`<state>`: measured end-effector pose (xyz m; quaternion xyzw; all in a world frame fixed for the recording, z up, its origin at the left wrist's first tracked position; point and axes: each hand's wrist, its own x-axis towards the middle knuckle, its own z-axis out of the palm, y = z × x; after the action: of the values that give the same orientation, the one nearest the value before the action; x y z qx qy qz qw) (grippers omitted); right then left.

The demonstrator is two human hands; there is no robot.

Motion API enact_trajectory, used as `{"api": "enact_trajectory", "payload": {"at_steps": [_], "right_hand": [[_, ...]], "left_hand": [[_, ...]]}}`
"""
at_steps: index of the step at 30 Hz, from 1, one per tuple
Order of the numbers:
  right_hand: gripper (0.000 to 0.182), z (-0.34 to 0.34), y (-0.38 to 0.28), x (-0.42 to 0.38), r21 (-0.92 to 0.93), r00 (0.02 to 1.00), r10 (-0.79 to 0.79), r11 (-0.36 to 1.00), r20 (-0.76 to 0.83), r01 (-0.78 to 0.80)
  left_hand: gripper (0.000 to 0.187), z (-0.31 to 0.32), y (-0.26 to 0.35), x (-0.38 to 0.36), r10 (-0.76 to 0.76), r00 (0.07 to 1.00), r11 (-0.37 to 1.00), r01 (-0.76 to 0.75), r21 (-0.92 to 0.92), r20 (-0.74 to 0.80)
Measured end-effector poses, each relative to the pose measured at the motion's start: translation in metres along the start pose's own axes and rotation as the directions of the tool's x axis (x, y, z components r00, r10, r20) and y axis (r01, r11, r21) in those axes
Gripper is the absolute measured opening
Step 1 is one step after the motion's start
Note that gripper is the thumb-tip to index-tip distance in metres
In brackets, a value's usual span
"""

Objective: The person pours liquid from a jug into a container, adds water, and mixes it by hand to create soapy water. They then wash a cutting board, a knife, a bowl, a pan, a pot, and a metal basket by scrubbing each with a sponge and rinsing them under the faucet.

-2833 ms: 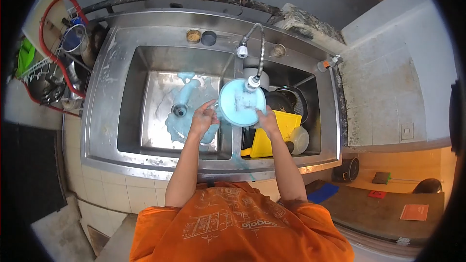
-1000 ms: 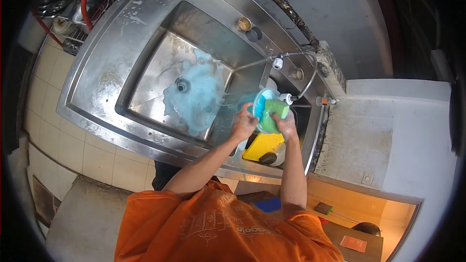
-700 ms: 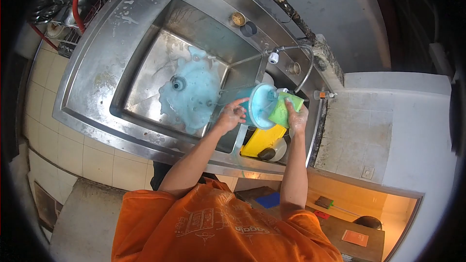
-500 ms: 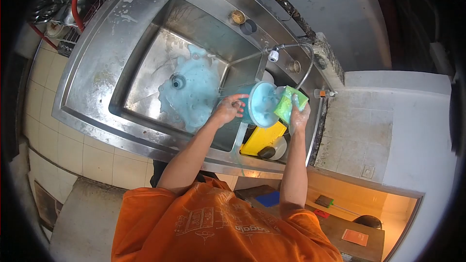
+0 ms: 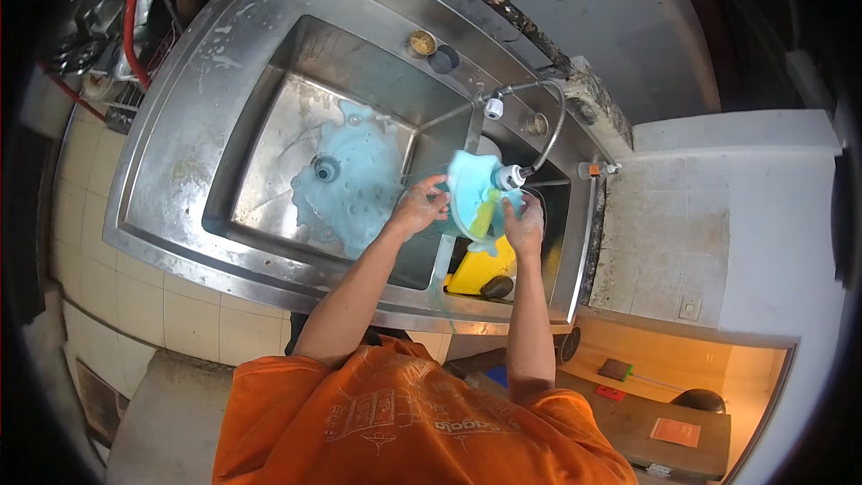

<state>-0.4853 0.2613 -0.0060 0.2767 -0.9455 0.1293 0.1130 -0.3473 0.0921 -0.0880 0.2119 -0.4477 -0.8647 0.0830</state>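
Observation:
My left hand [image 5: 420, 207] grips the left side of a round bluish container [image 5: 458, 223], held tilted over the divider between the two sink basins. Pale blue suds [image 5: 470, 172] fill its mouth and spill over the rim. My right hand [image 5: 524, 224] is at the container's right side, closed around a yellow-green sponge [image 5: 485, 214] that sits in the suds. Part of the sponge is hidden by foam and fingers. Just above my right hand is the white faucet head [image 5: 510, 177] on a flexible metal hose.
Blue suds [image 5: 359, 184] spread around the drain [image 5: 324, 169] in the large left basin [image 5: 269, 148]. A yellow board-like item [image 5: 480, 269] and a dark stone-like lump [image 5: 496, 286] lie in the right basin. Two small round cups [image 5: 420, 43] stand on the back ledge.
My right hand has brought the sponge from beside the container down into the suds. The foam now bulges over the rim, and the view has shifted slightly.

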Motion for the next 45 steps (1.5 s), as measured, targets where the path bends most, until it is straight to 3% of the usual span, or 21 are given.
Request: {"api": "enact_trajectory", "payload": {"at_steps": [3, 4, 5, 7, 10, 17, 19, 21, 23, 25, 27, 30, 33, 34, 35, 36, 37, 39, 42, 43, 45], "right_hand": [[0.063, 0.022, 0.045, -0.015, -0.020, 0.991, 0.125, 0.992, 0.054, -0.124], [0.060, 0.009, 0.032, -0.011, 0.150, 0.803, 0.381, 0.857, 0.457, -0.492], [0.060, 0.011, 0.029, -0.018, 0.160, 0.801, 0.401, 0.844, 0.444, -0.511], [0.042, 0.018, 0.018, -0.030, 0.533, 0.588, 0.442, 0.255, 0.677, -0.807], [0.037, 0.011, 0.008, -0.033, 0.548, 0.541, 0.298, 0.065, 0.787, -0.834], [0.047, 0.017, 0.050, -0.059, 0.659, 0.601, 0.370, -0.043, 0.709, -0.751], [0.050, 0.000, 0.066, -0.072, 0.663, 0.580, 0.374, -0.145, 0.724, -0.735], [0.049, -0.014, 0.093, -0.080, 0.645, 0.526, 0.408, -0.248, 0.747, -0.723], [0.045, -0.021, 0.137, -0.095, 0.693, 0.561, 0.454, -0.202, 0.692, -0.692], [0.039, -0.063, 0.199, -0.090, 0.581, 0.397, 0.548, -0.210, 0.736, -0.786], [0.031, -0.085, 0.244, -0.091, 0.706, 0.476, 0.689, -0.074, 0.547, -0.704], [0.036, -0.092, 0.346, -0.098, 0.643, 0.450, 0.760, 0.055, 0.469, -0.764], [0.039, -0.090, 0.433, -0.097, 0.787, 0.506, 0.785, 0.037, 0.359, -0.615], [0.039, -0.075, 0.503, -0.118, 0.791, 0.506, 0.785, 0.032, 0.359, -0.610], [0.039, -0.053, 0.553, -0.134, 0.786, 0.561, 0.774, 0.139, 0.293, -0.603], [0.039, -0.022, 0.591, -0.127, 0.767, 0.611, 0.757, 0.244, 0.231, -0.593], [0.039, -0.018, 0.609, -0.126, 0.766, 0.608, 0.759, 0.243, 0.232, -0.595], [0.039, -0.009, 0.639, -0.119, 0.726, 0.446, 0.849, 0.113, 0.283, -0.678], [0.040, 0.033, 0.714, -0.133, 0.660, 0.368, 0.864, 0.058, 0.343, -0.749], [0.040, 0.031, 0.712, -0.132, 0.659, 0.362, 0.866, 0.050, 0.346, -0.751], [0.039, 0.016, 0.686, -0.116, 0.762, 0.459, 0.850, 0.110, 0.261, -0.638]], "left_hand": [[0.041, 0.003, -0.003, 0.006, 0.036, 0.999, 0.999, -0.036, 0.033, 0.010], [0.041, 0.005, -0.002, 0.006, 0.071, 0.997, 0.997, -0.071, 0.024, 0.006], [0.041, 0.007, -0.004, 0.009, 0.067, 0.997, 0.997, -0.068, 0.041, 0.031], [0.040, 0.008, -0.003, 0.018, 0.009, 1.000, 1.000, -0.009, 0.025, 0.002], [0.039, 0.014, 0.006, 0.016, 0.029, 1.000, 0.995, -0.029, 0.092, 0.003], [0.031, 0.042, 0.010, 0.016, -0.011, 1.000, 0.955, 0.019, 0.295, -0.026], [0.030, 0.058, -0.002, 0.015, -0.075, 0.996, 0.973, 0.084, 0.215, -0.052], [0.028, 0.086, 0.004, 0.010, -0.126, 0.991, 0.931, 0.132, 0.341, -0.038], [0.029, 0.104, 0.001, 0.011, -0.033, 0.997, 0.944, 0.053, 0.325, -0.067], [0.031, 0.104, -0.012, 0.045, 0.436, 0.879, 0.803, -0.283, 0.524, -0.193], [0.034, 0.135, 0.012, 0.060, 0.669, 0.742, 0.571, -0.472, 0.672, -0.048], [0.032, 0.183, 0.029, 0.078, 0.549, 0.827, 0.528, -0.459, 0.715, 0.125], [0.030, 0.212, 0.011, 0.098, 0.506, 0.861, 0.598, -0.393, 0.699, 0.052], [0.028, 0.227, -0.001, 0.105, 0.534, 0.845, 0.655, -0.425, 0.625, 0.015], [0.025, 0.233, -0.014, 0.116, 0.499, 0.866, 0.736, -0.416, 0.534, -0.014], [0.024, 0.245, -0.019, 0.124, 0.508, 0.862, 0.712, -0.420, 0.562, 0.001], [0.023, 0.258, -0.025, 0.131, 0.516, 0.856, 0.688, -0.426, 0.587, 0.016], [0.027, 0.288, -0.019, 0.136, 0.442, 0.897, 0.758, -0.357, 0.546, -0.026], [0.036, 0.311, -0.021, 0.162, 0.497, 0.868, 0.609, -0.360, 0.707, 0.014], [0.036, 0.316, -0.024, 0.171, 0.492, 0.870, 0.607, -0.358, 0.710, 0.017], [0.037, 0.318, -0.027, 0.189, 0.544, 0.836, 0.467, -0.373, 0.801, 0.072]]}}
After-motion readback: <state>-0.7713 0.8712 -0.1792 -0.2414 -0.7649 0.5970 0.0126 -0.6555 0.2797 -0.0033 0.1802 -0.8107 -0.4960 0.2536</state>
